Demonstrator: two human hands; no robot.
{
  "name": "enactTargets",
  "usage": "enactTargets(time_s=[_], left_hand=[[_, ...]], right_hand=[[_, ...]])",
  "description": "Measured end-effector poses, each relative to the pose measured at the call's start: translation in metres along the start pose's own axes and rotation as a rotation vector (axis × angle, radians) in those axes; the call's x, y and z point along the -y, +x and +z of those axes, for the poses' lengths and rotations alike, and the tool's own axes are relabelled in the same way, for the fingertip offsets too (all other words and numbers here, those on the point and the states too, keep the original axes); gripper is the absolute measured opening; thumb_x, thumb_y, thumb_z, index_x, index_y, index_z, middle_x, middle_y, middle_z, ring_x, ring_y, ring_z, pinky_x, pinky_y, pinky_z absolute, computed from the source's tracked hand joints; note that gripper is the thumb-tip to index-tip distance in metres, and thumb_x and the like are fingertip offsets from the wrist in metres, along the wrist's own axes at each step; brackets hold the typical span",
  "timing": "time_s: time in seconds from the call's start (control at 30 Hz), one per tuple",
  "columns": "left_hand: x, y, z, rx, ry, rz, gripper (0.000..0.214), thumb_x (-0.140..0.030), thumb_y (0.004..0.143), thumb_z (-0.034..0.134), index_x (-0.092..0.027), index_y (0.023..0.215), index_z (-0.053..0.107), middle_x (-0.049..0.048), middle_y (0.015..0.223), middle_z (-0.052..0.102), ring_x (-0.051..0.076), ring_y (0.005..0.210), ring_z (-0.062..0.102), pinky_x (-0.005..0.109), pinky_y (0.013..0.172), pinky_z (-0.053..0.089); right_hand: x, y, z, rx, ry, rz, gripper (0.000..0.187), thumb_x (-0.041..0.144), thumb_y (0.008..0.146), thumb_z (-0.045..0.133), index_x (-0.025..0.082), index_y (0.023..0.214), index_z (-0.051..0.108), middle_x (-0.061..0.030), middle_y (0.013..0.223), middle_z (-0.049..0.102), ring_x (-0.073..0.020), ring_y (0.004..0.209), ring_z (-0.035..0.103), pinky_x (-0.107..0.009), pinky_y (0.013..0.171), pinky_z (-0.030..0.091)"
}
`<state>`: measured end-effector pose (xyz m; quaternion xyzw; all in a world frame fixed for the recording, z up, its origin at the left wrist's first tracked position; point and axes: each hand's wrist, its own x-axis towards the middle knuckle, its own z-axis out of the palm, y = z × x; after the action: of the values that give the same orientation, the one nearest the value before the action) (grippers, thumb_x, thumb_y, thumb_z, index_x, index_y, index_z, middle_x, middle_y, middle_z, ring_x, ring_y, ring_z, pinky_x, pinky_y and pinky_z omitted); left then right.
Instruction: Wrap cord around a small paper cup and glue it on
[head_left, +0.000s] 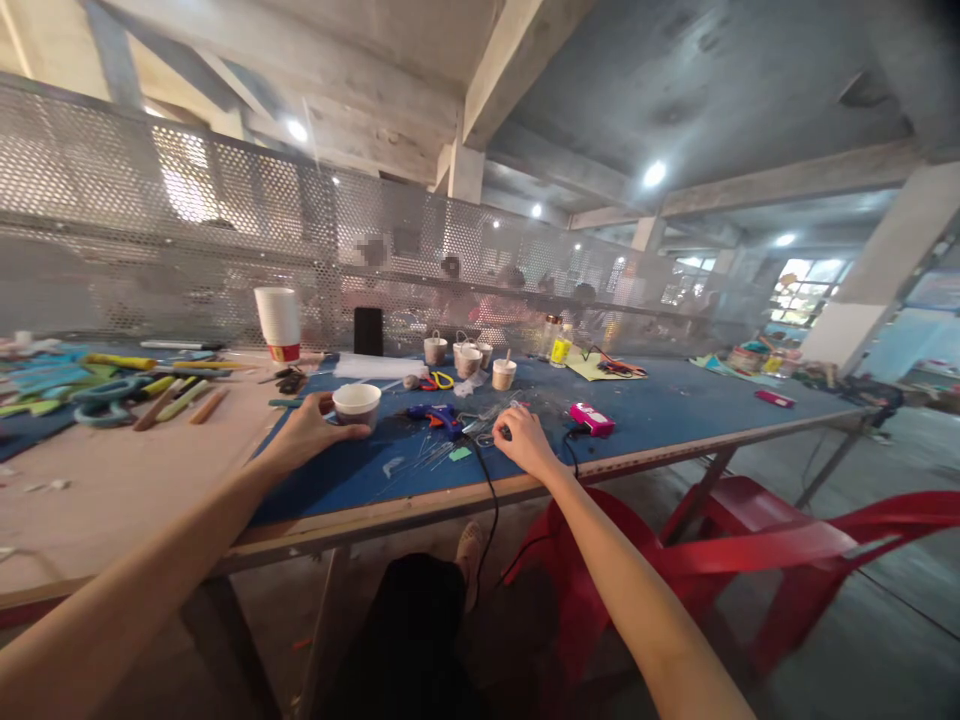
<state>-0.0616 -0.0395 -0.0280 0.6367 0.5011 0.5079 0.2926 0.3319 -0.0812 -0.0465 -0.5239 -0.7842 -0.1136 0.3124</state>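
My left hand (319, 430) is closed around the side of a white paper cup (357, 400), which stands upright on the blue table top. My right hand (525, 438) is lowered to the table with its fingers curled in over a scatter of thin clear strands (480, 432); what lies between its fingertips is hidden. Between the two hands lies a blue glue gun (444, 420) with an orange trigger. A small green scrap (460, 454) rests near the table's front edge. Just right of my right hand sits a pink box (592, 419) with a black cord.
Several small cups (469, 357) with loops or sticks stand farther back, near yellow-handled pliers (436, 380). A tall cup stack (277, 322) and scissors (112, 400) are at left. A perforated metal screen (285, 220) runs behind. Red chairs (750, 550) stand at right.
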Motion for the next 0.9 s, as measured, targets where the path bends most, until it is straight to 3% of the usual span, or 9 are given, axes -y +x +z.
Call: enactTargets(time_s=[0.17, 0.3, 0.37, 0.43, 0.7, 0.9], left_hand=[[-0.005, -0.016, -0.002, -0.212, 0.240, 0.094, 0.083, -0.047, 0.064, 0.089, -0.012, 0.127, 0.049, 0.0178, 0.130, 0.062, 0.035, 0.123, 0.056, 0.045, 0.101, 0.044], [-0.017, -0.028, -0.003, -0.354, 0.311, 0.246, 0.055, -0.047, 0.081, 0.075, -0.014, 0.120, 0.055, 0.0165, 0.134, 0.061, 0.029, 0.124, 0.055, 0.043, 0.104, 0.044], [-0.023, -0.033, -0.003, -0.347, 0.354, 0.304, 0.030, -0.042, 0.089, 0.067, -0.017, 0.104, 0.060, 0.0117, 0.123, 0.067, 0.026, 0.120, 0.056, 0.042, 0.105, 0.043], [-0.027, -0.037, -0.003, -0.346, 0.398, 0.352, 0.019, -0.038, 0.092, 0.063, -0.019, 0.092, 0.061, 0.0078, 0.111, 0.071, 0.025, 0.114, 0.058, 0.042, 0.106, 0.041], [-0.026, -0.046, 0.004, -0.215, 0.442, 0.363, 0.020, -0.036, 0.094, 0.057, -0.020, 0.086, 0.067, 0.0068, 0.099, 0.071, 0.026, 0.109, 0.057, 0.039, 0.106, 0.039], [-0.026, -0.047, 0.003, -0.242, 0.420, 0.428, 0.016, -0.037, 0.091, 0.061, -0.021, 0.090, 0.061, 0.0083, 0.112, 0.070, 0.023, 0.105, 0.060, 0.036, 0.099, 0.045]], right_hand=[[0.001, -0.001, 0.000, -0.023, 0.029, -0.024, 0.007, 0.015, 0.085, 0.065, 0.022, 0.085, 0.068, -0.0051, 0.104, 0.070, -0.0248, 0.110, 0.057, -0.038, 0.095, 0.038], [-0.002, -0.001, 0.002, 0.009, 0.062, -0.032, 0.009, 0.019, 0.087, 0.066, 0.021, 0.079, 0.069, -0.0063, 0.106, 0.070, -0.0248, 0.108, 0.057, -0.039, 0.094, 0.040], [-0.003, -0.001, 0.004, 0.002, 0.079, -0.029, 0.012, 0.019, 0.088, 0.065, 0.021, 0.077, 0.069, -0.0064, 0.105, 0.071, -0.0237, 0.106, 0.058, -0.038, 0.093, 0.040], [-0.004, 0.000, 0.004, -0.016, 0.093, -0.028, 0.012, 0.018, 0.090, 0.062, 0.020, 0.079, 0.068, -0.0062, 0.102, 0.071, -0.0228, 0.105, 0.059, -0.037, 0.094, 0.041], [-0.005, 0.000, 0.003, -0.092, 0.074, -0.020, 0.011, 0.015, 0.091, 0.056, 0.019, 0.087, 0.065, -0.0078, 0.093, 0.067, -0.0222, 0.095, 0.061, -0.033, 0.091, 0.044], [-0.003, -0.002, 0.004, -0.124, 0.030, -0.026, 0.010, 0.015, 0.091, 0.057, 0.019, 0.086, 0.065, -0.0066, 0.090, 0.068, -0.0217, 0.093, 0.061, -0.032, 0.090, 0.044]])
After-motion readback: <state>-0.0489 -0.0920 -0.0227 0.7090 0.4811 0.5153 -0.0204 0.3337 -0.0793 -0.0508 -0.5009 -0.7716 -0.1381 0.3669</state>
